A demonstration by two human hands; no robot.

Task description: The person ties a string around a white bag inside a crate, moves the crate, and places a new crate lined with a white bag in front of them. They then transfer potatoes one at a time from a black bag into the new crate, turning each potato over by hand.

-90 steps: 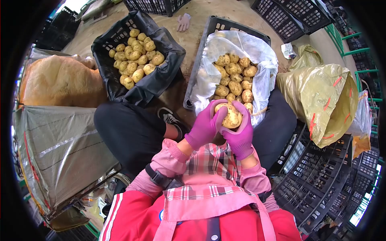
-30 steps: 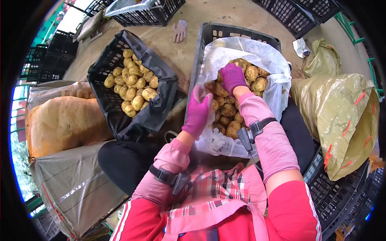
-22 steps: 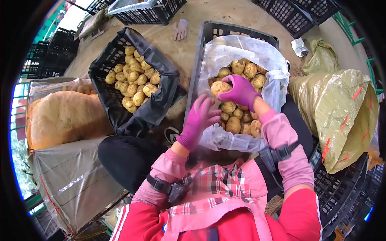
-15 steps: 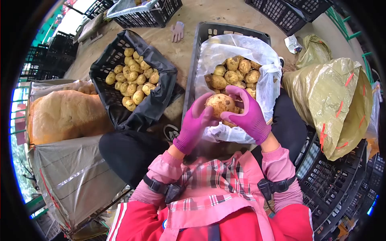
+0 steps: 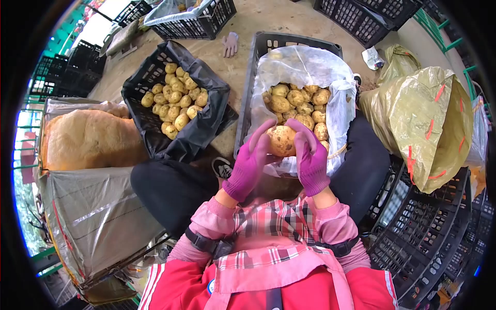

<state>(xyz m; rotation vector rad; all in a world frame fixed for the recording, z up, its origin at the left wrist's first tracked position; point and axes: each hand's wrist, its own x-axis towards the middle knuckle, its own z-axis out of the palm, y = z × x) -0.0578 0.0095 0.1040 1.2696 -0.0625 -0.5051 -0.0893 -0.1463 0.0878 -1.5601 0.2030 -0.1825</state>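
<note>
One soil-flecked potato (image 5: pixel 282 141) is clasped between the left hand (image 5: pixel 249 161) and the right hand (image 5: pixel 311 159) in the head view, apparently above the near edge of the white-lined plastic crate (image 5: pixel 297 39). If either hand loosened, dirt on the skin might let it slip, bruising it against the heaped potatoes (image 5: pixel 296 97) or, short of that edge, the floor (image 5: pixel 256 21). The loose white liner (image 5: pixel 305 66) could also catch fingers.

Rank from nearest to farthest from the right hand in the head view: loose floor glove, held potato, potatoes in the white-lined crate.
1. Held potato: left of the right hand.
2. Crated potatoes: just ahead.
3. Loose glove: farther ahead, left.
</note>
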